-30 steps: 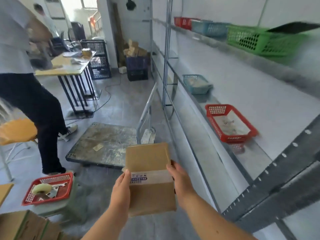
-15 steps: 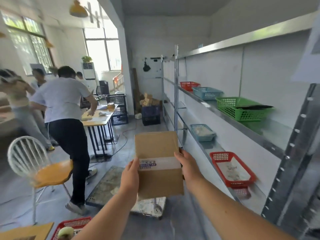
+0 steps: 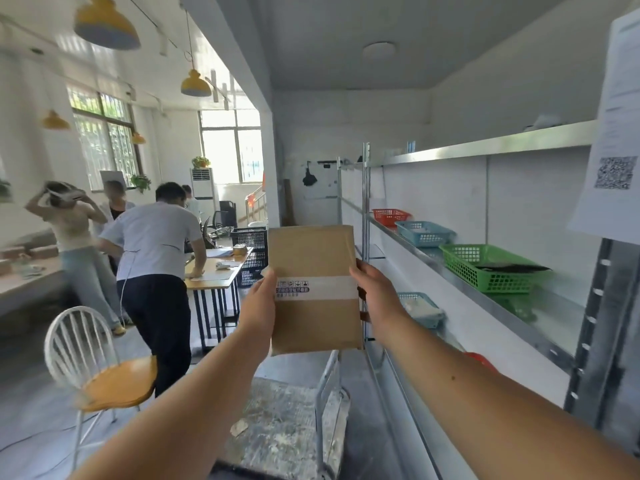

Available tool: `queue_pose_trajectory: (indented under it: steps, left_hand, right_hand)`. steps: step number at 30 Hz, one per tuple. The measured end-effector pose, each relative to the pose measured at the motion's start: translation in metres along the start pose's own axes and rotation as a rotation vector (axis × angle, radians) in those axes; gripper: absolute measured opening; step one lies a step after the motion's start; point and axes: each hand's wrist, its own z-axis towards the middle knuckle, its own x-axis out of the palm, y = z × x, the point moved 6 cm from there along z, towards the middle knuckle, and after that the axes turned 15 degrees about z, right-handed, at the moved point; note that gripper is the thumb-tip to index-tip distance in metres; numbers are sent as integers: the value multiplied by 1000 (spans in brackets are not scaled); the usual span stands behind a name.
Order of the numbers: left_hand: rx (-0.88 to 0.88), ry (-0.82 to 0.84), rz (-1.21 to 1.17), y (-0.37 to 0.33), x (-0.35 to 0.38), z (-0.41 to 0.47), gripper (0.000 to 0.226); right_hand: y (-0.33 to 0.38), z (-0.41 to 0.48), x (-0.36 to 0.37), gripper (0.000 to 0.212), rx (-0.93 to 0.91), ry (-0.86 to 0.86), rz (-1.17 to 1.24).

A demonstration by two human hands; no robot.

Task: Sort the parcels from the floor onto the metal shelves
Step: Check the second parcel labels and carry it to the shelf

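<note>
Grip: both hands grasp one brown parcel point(image 3: 313, 289), the left hand point(image 3: 258, 306) clamped on its left edge and the right hand point(image 3: 375, 299) on its right edge, thumbs near the white label band point(image 3: 317, 288). The parcel is held upright in the air at arm's length, label facing the wearer, above a flat trolley point(image 3: 277, 427) on the floor and just left of the metal shelves point(image 3: 485, 147).

Judgement: the step in hand appears to be reading the label to choose a destination. The print is too small to make out here.

To the right, on the middle shelf level, stand a green basket point(image 3: 485, 268), then a blue basket point(image 3: 424, 233), then a red basket point(image 3: 390, 216) at the far end. A second blue basket point(image 3: 420, 308) sits on a lower level.

Recommendation: keep both edges pinched until the basket is chosen, then swing right, clearing the shelf upright point(image 3: 366, 237), and lay the parcel flat rather than dropping it on edge.

Far left, several people stand at a tabletop point(image 3: 214, 275); a white chair point(image 3: 100, 362) stands nearer.
</note>
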Motion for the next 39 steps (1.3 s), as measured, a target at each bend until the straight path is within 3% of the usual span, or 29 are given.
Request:
queue_pose_trajectory:
  steps: [3, 6, 11, 19, 23, 30, 39]
  left_hand:
    - [39, -38, -11, -14, -10, 15, 71]
    - [52, -25, -71, -29, -14, 14, 44]
    - [36, -20, -155, -41, -17, 17, 39]
    - [71, 4, -127, -55, -26, 19, 31]
    - [93, -6, -123, -58, -33, 15, 38]
    - [42, 13, -164, -57, -34, 3, 33]
    - [46, 20, -246, -60, -38, -7, 38]
  right_hand:
    - [15, 5, 5, 21, 8, -13, 24]
    - [26, 10, 7, 25, 10, -37, 56]
    - [44, 14, 16, 49, -30, -52, -23]
    - [57, 14, 27, 37, -23, -59, 11]
    - [56, 14, 30, 41, -31, -55, -9]
    - [45, 14, 33, 32, -9, -18, -14]
    - [48, 12, 37, 46, 2, -42, 30]
